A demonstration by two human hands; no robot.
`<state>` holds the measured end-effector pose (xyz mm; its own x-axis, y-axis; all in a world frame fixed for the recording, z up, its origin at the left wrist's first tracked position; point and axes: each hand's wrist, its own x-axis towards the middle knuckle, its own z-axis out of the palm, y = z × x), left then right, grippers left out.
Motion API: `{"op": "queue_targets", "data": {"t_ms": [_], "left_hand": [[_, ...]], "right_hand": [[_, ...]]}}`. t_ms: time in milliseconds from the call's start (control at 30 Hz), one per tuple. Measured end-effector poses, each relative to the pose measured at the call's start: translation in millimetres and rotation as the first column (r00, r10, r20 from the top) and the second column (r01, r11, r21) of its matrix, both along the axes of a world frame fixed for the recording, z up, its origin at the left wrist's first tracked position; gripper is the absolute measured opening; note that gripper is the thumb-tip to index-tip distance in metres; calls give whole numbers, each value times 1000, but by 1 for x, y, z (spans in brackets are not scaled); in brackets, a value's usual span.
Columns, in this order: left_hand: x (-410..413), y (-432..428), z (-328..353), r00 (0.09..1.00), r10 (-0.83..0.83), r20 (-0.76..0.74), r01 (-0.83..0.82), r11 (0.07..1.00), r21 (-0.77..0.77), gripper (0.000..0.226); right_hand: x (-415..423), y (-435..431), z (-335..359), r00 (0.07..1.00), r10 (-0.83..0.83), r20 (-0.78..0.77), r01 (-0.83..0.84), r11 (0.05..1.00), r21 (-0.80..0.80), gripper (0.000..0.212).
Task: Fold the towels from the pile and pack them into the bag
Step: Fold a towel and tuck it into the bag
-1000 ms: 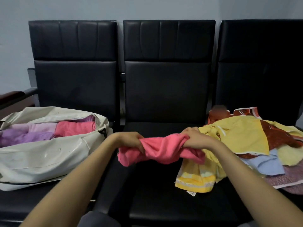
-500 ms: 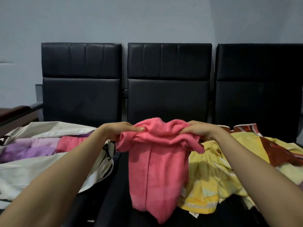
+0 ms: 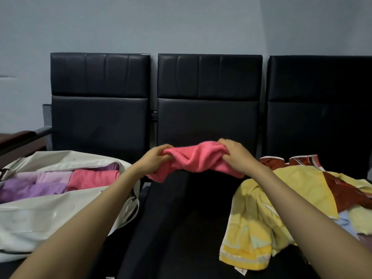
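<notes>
Left grip (image 3: pixel 155 160) clenched on the left end of the pink towel (image 3: pixel 195 160), fingers curled over the top, thumb underneath. Right grip (image 3: pixel 235 156) clenched on the right end in the same way. Both forearms reach in from the bottom edge.

The towel is bunched into a thick rope between the two grips. Its long axis runs left to right, roughly level, with the right end a touch higher. The middle sags and creases slightly. A short tail hangs down and left below the left grip, and another pokes out down and right under the right grip. The towel is up in the air, clear of the middle seat (image 3: pixel 181 228), in front of the lower part of the middle backrest (image 3: pixel 207 119).

On the left seat is an off-white bag (image 3: pixel 40 214), lying on its side with the top unzipped. Its long axis also runs left to right, and the opening faces up. Inside it, a folded pink towel (image 3: pixel 94 178) lies at the right end, with purple towels (image 3: pixel 34 188) to its left and a paler lilac one behind. A bag strap (image 3: pixel 132 206) loops off the right end near the left forearm.

On the right seat is the loose pile. On top is a yellow towel (image 3: pixel 255 214), which drapes toward the front edge and overlaps the middle seat. A red-brown patterned towel (image 3: pixel 342 190) lies behind and to its right, and a light blue towel (image 3: pixel 346 220) sits at the far right edge under the right forearm. The pile is just beside the right grip, and I cannot tell whether they touch.

There are three black padded seats in a row, a dark armrest (image 3: pixel 18 137) at far left, and a grey wall (image 3: pixel 181 27) behind.
</notes>
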<state>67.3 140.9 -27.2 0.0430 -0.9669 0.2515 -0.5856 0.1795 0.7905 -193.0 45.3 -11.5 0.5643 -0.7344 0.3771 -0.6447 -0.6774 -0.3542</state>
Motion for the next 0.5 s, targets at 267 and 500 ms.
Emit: {"op": "queue_targets", "data": {"t_ms": [267,500], "left_hand": [[-25,19,-124,948,-176,266,28,876,482,5],[-41,28,-132,966,259,-15,-254,956,150,25]], "right_hand": [[-25,22,-103,740,305,-599,167,780,603,26],[-50,32,-110,971,173,-165,6,674,739,32]]}}
